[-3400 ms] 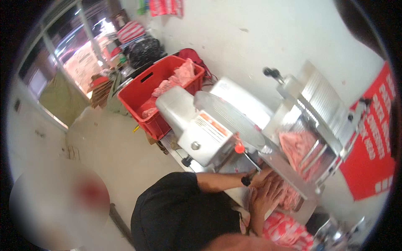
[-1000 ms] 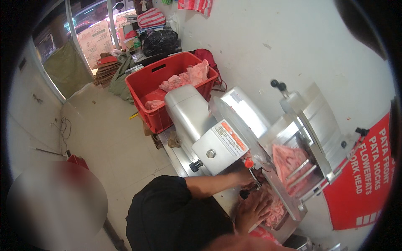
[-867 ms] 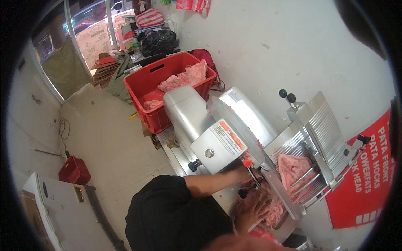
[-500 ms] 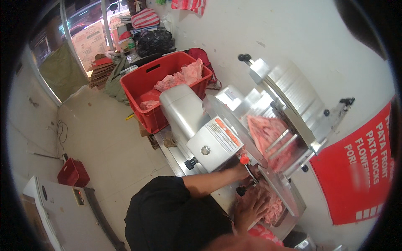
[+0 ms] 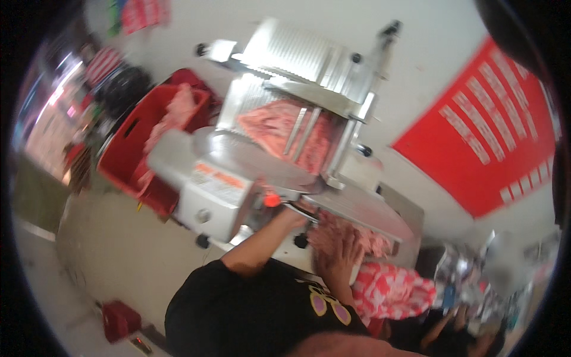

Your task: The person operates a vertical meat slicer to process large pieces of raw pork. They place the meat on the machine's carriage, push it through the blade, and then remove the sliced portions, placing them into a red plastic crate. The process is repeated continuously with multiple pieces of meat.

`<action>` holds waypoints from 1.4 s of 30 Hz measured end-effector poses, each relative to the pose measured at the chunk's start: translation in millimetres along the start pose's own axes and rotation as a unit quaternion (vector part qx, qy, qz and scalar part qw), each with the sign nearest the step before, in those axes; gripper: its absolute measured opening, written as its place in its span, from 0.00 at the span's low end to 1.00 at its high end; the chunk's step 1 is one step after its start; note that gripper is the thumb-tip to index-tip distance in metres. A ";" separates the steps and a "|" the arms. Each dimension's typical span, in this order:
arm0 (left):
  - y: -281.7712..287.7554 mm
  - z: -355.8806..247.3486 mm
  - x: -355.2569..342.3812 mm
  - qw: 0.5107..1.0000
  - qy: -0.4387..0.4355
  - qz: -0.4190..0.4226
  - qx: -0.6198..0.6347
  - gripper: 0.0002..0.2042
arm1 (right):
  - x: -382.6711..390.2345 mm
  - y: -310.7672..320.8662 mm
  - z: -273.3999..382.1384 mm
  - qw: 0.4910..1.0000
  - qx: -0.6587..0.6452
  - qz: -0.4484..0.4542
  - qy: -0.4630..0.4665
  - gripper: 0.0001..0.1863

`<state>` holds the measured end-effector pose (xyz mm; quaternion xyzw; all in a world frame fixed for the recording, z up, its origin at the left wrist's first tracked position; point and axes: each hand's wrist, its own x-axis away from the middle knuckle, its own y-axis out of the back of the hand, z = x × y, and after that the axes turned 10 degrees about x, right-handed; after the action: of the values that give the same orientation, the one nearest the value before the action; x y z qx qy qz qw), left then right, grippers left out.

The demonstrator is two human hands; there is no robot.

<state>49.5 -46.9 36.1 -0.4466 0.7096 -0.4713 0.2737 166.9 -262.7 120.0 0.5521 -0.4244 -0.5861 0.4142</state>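
Observation:
A metal meat slicer (image 5: 208,208) with a round blade stands before me. A slab of raw pink meat (image 5: 285,128) lies on its carriage behind two bars. My left hand (image 5: 302,215) reaches in beneath the blade, beside a small black lever and the orange-red knob; its fingers are hidden. Thin sliced meat (image 5: 376,241) is heaped on the slicer's base under the blade. My right hand (image 5: 344,257) lies open on the near side of this heap, fingers spread.
A red crate (image 5: 128,143) with more raw meat stands left of the slicer. Beside my right forearm lies a red-and-white patterned bag or cloth (image 5: 392,288). Another person's arm (image 5: 437,330) shows at lower right. A red printed banner (image 5: 470,137) hangs on the wall.
My view has swung to the right, so the slicer and crate sit further left in the picture. Both hands stay under the blade by the sliced meat. The other person has come into view.

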 end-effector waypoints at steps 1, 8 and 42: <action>0.2 -3.0 -1.2 1.000 0.005 -0.003 0.003 0.18 | 4.5 -1.7 -3.4 0.999 -0.023 -0.029 -0.013 0.45; -1.0 -25.8 -12.4 1.000 0.009 -0.012 0.014 0.20 | 35.7 -9.2 -37.6 0.972 -0.128 -0.122 -0.152 0.43; -21.8 -42.5 23.7 0.985 0.167 0.049 0.014 0.16 | 60.3 -24.8 -51.4 0.951 -0.104 -0.158 -0.246 0.28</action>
<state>12.6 -53.4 74.1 -0.3226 0.7596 -0.5354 0.1799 214.9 -315.0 76.9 0.4046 -0.3571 -0.8026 0.2544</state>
